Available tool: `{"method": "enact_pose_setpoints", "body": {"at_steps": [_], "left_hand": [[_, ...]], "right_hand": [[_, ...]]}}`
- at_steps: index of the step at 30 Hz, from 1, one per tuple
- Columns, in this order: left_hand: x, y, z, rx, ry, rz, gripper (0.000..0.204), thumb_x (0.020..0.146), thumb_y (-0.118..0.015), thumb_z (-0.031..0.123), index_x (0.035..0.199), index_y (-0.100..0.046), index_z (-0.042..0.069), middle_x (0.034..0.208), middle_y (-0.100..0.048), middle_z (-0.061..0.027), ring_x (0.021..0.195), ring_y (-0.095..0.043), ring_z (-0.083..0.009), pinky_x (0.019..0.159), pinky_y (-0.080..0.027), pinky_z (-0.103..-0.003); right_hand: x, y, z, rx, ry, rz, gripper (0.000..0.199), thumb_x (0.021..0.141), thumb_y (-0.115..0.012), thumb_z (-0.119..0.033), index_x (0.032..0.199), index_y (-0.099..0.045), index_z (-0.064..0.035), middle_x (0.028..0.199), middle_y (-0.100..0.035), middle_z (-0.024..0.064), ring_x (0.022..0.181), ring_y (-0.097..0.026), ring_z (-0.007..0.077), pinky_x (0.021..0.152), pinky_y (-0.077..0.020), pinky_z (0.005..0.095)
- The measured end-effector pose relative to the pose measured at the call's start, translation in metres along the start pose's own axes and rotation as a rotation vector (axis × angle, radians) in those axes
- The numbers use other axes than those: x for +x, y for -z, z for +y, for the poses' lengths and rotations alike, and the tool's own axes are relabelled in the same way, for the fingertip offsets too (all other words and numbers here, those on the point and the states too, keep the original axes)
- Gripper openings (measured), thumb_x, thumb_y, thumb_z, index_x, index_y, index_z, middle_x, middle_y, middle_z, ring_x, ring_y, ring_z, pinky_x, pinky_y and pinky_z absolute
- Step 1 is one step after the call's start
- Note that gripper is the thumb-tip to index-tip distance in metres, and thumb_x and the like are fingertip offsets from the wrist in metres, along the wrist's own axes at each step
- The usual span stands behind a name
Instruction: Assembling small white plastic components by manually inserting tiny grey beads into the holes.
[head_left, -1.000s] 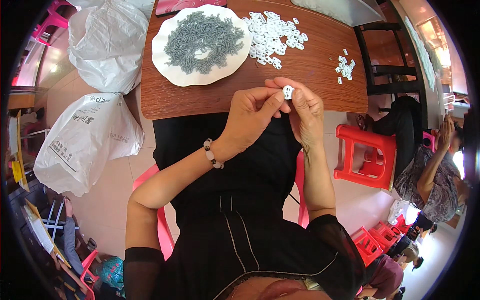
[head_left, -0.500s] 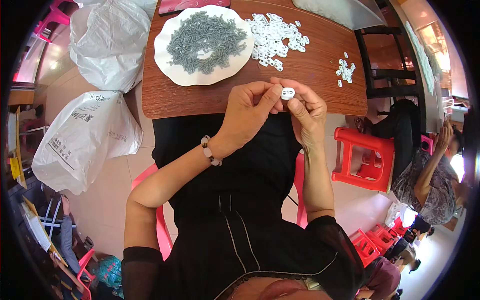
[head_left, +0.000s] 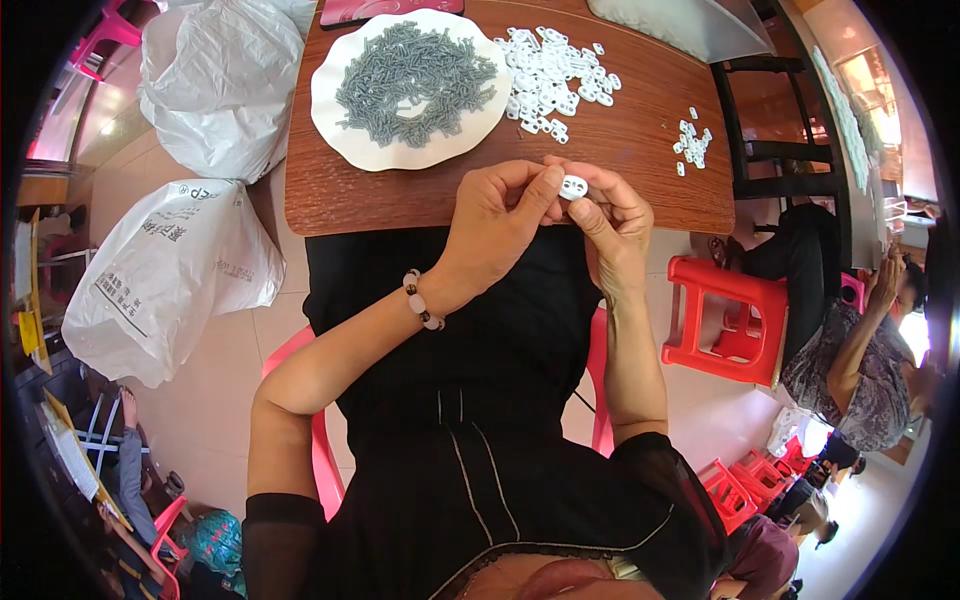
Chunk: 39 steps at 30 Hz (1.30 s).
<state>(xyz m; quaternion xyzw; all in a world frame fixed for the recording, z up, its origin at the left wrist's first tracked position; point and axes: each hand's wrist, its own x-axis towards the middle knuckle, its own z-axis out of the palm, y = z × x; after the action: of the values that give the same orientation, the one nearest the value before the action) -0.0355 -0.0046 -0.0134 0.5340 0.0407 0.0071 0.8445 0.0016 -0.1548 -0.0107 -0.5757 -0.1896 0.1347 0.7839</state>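
Note:
Over the table's near edge, a small white plastic piece with two round holes (head_left: 573,188) is pinched between the fingertips of both hands. My left hand (head_left: 487,230) has its thumb against the left end of the piece, with the fingers curled behind. From the other side my right hand (head_left: 618,228) grips it between thumb and index finger. Beyond them, a white wavy-edged plate (head_left: 325,100) bears a heap of small grey rod-like parts (head_left: 415,75). To its right lies a pile of similar white two-holed pieces (head_left: 550,80), and farther right a smaller group of white pieces (head_left: 692,145).
The brown wooden table (head_left: 400,200) has rounded near corners. White plastic bags (head_left: 175,285) stand on the floor at the left. A red stool (head_left: 725,320) is at the right, near a seated person (head_left: 850,365). A pink object (head_left: 385,10) lies at the table's far edge.
The white piece has turned slightly between my fingertips, so its holed face looks more tilted. Both hands stay in nearly the same place.

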Motion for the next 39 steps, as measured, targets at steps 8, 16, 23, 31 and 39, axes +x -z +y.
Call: {"method": "enact_pose_setpoints", "body": {"at_steps": [8, 16, 23, 31, 39], "left_hand": [[-0.0003, -0.0016, 0.0014, 0.043, -0.017, 0.025, 0.023, 0.094, -0.06, 0.021, 0.091, -0.067, -0.001, 0.072, -0.062, 0.0009, 0.064, -0.053, -0.0023, 0.058, -0.042, -0.018], [-0.0013, -0.0008, -0.0006, 0.056, -0.037, 0.023, 0.027, 0.094, -0.061, 0.027, 0.094, -0.068, 0.001, 0.074, -0.065, 0.0011, 0.064, -0.052, -0.0014, 0.057, -0.041, -0.017], [-0.0019, -0.0041, 0.0051, 0.041, -0.02, 0.005, 0.022, 0.093, -0.062, 0.017, 0.095, -0.067, -0.005, 0.076, -0.066, -0.0032, 0.07, -0.06, -0.0049, 0.065, -0.051, -0.02], [0.0, 0.0014, -0.0003, 0.058, 0.017, 0.007, 0.025, 0.093, -0.062, 0.024, 0.098, -0.069, 0.0, 0.077, -0.067, -0.0004, 0.066, -0.055, -0.0026, 0.059, -0.042, -0.018], [-0.0001, -0.0017, 0.0005, 0.011, 0.012, 0.03, 0.022, 0.092, -0.062, 0.016, 0.089, -0.069, -0.005, 0.074, -0.068, -0.0052, 0.067, -0.06, -0.0052, 0.062, -0.05, -0.019]], "right_hand": [[-0.0005, 0.0, -0.0023, -0.029, -0.069, 0.03, 0.032, 0.089, -0.065, -0.012, 0.115, -0.059, 0.0054, 0.12, -0.061, 0.0221, 0.108, -0.061, 0.0233, 0.096, -0.0461, 0.0349], [0.0003, -0.0006, 0.0007, -0.042, -0.006, 0.034, 0.027, 0.089, -0.063, -0.003, 0.114, -0.06, 0.0058, 0.118, -0.063, 0.0179, 0.088, -0.065, 0.0143, 0.081, -0.0544, 0.0277], [-0.0007, 0.0022, 0.0024, -0.041, 0.004, 0.064, 0.024, 0.088, -0.063, -0.001, 0.111, -0.061, 0.0058, 0.118, -0.063, 0.0185, 0.087, -0.065, 0.0139, 0.081, -0.0546, 0.0279], [-0.0002, -0.0054, 0.0006, -0.062, 0.002, 0.115, 0.026, 0.088, -0.064, 0.0, 0.112, -0.06, 0.0058, 0.114, -0.064, 0.0188, 0.087, -0.065, 0.0137, 0.078, -0.0545, 0.0264], [-0.0037, -0.0007, 0.003, -0.124, -0.012, 0.236, 0.013, 0.088, -0.065, -0.003, 0.099, -0.062, 0.0023, 0.088, -0.066, 0.0051, 0.078, -0.062, 0.0088, 0.071, -0.0517, 0.0217]]}}
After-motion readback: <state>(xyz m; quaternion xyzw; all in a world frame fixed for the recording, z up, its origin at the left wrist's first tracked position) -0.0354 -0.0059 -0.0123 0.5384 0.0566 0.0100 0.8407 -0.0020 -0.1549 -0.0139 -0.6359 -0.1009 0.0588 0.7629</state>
